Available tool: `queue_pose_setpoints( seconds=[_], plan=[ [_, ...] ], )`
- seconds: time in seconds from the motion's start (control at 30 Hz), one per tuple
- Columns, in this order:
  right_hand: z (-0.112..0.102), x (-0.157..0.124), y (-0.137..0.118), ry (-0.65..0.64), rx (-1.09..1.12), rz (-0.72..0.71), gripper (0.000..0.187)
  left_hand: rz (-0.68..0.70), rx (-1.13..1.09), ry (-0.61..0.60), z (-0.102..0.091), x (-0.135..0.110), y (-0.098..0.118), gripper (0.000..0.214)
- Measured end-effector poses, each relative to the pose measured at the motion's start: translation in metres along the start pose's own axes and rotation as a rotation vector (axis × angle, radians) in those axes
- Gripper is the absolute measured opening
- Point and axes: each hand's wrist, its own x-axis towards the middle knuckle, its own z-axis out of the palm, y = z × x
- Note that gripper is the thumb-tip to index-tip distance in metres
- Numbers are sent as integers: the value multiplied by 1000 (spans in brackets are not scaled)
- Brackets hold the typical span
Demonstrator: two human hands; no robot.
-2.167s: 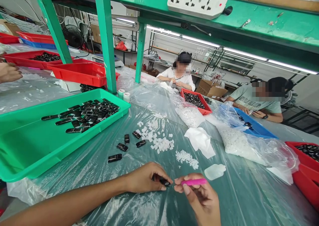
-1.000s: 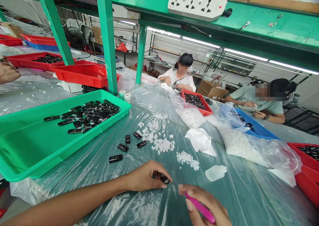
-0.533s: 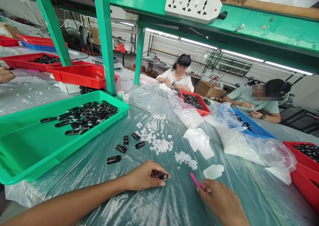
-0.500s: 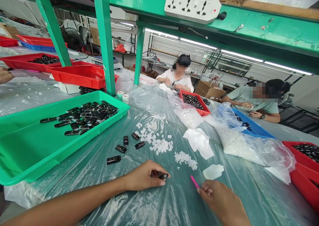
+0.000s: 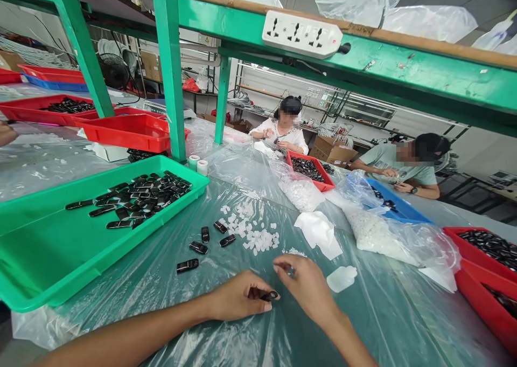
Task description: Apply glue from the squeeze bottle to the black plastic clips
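Observation:
In the head view, my left hand (image 5: pixel 236 297) is closed around a small black plastic casing (image 5: pixel 270 296), its rounded end poking out between thumb and fingers. Close by on the right, my right hand (image 5: pixel 309 289) is bent with thumb and forefinger drawn together. Whatever it may hold is hidden. Its fingertips are beside the tiny translucent bits (image 5: pixel 294 251), which it partly covers. Several loose black casings (image 5: pixel 188 265) lie on the plastic sheet (image 5: pixel 218 345), left of larger white pieces (image 5: pixel 260 240).
A green tray (image 5: pixel 44 237) with many black casings stands left. White paper (image 5: pixel 319 232), a translucent flat piece (image 5: pixel 341 278), and a bag of white pieces (image 5: pixel 375 232) lie right. Red bins (image 5: pixel 480 297) stand far right. A green frame post (image 5: pixel 167 81) rises ahead; two co-workers sit opposite.
My right hand has moved left and forward, closer to my left hand and the tiny bits. The pink stick it held no longer shows. My left hand keeps the black casing.

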Motion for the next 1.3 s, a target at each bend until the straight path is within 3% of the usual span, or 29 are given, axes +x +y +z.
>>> queue_pose_setpoints(
  seconds=[0.23,0.37,0.53,0.67,0.8,1.07,1.3],
  plan=[
    [54,41,-4,51,9,-63,15,79,64,-7,4,-1,-1,25],
    [69,46,0,103,77,-58,18,101,69,4,4,-2,-2,20],
    [58,32,9,200,303,-6,18,89,-27,33,5,-1,-1,29],
    [42,5,17,308,478,78,26,17,-189,38,2,1,-3,45],
    [38,-20,19,370,631,112,22,-12,-283,24,-2,4,-3,50],
    [47,-30,12,362,701,101,14,17,-214,-1,-3,6,-4,49],
    [55,-35,7,299,819,246,27,35,-194,13,-7,3,4,48]
  ],
)
